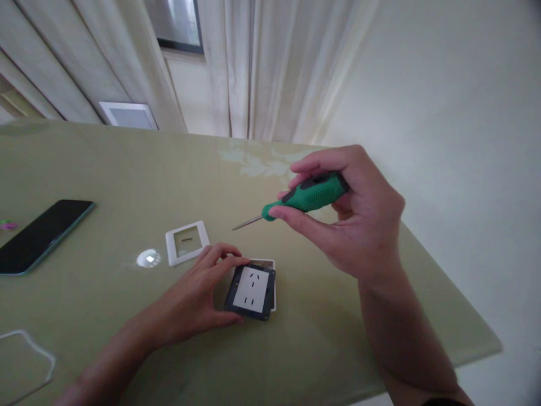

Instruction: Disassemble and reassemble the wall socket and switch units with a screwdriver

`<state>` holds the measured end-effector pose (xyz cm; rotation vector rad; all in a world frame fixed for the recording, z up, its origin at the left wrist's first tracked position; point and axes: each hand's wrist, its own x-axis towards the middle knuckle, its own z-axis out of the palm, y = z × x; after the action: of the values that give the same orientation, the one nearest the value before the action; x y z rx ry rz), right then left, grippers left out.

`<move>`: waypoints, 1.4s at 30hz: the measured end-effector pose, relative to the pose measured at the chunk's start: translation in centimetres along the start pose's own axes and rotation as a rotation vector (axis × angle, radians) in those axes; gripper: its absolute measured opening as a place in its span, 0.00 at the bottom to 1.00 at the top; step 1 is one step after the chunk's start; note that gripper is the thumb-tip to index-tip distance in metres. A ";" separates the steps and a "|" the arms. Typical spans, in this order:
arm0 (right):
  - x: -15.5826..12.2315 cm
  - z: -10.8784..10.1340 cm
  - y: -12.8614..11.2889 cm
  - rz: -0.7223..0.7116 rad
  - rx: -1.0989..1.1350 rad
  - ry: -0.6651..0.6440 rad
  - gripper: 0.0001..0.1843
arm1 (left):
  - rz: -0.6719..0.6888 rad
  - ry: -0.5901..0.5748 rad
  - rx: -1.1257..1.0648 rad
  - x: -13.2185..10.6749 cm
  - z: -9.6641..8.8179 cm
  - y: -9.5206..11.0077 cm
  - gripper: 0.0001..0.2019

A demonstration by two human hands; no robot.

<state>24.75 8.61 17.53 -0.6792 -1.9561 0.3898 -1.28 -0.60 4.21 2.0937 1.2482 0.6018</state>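
My left hand (203,293) rests on the table with fingers and thumb pinched round the left edge of a wall socket (251,290), a white outlet face in a dark frame lying flat. My right hand (355,217) is raised above and to the right of it, closed round a green-and-black screwdriver (310,194). The thin metal shaft points left and slightly down, its tip hanging in the air above the table. A white square cover frame (187,242) lies just left of the socket, apart from both hands.
The yellow-green table (105,169) ends in an edge at the right and near side. A dark phone (40,234) lies at the left. A small round shiny spot (148,258) sits beside the frame. A clear outline shape (25,361) shows at the lower left. Curtains hang behind.
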 end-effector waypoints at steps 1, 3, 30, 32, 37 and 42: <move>0.0 0.0 0.0 -0.003 0.000 -0.002 0.23 | 0.005 0.008 0.006 0.1 0.0 0.2 0.40; 0.0 0.1 0.0 -0.003 -0.002 -0.004 0.23 | 0.023 0.029 0.007 0.2 0.1 0.6 0.40; -0.1 -0.2 -0.9 0.048 0.090 -0.067 0.24 | -0.035 0.000 -0.055 0.2 0.1 0.3 0.40; -0.2 -0.1 -1.1 0.051 0.114 -0.126 0.26 | -0.028 -0.009 -0.063 0.3 0.0 0.4 0.38; -0.4 0.8 -1.4 -0.006 0.075 -0.355 0.20 | -0.023 0.007 -0.091 0.5 -0.1 0.5 0.32; -0.5 1.4 -1.4 -0.020 0.070 -0.418 0.17 | -0.029 0.006 -0.092 0.6 0.0 0.5 0.32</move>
<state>23.28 7.24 17.32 -0.5644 -2.3272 0.6239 -0.68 -0.26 4.57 1.9957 1.2288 0.6406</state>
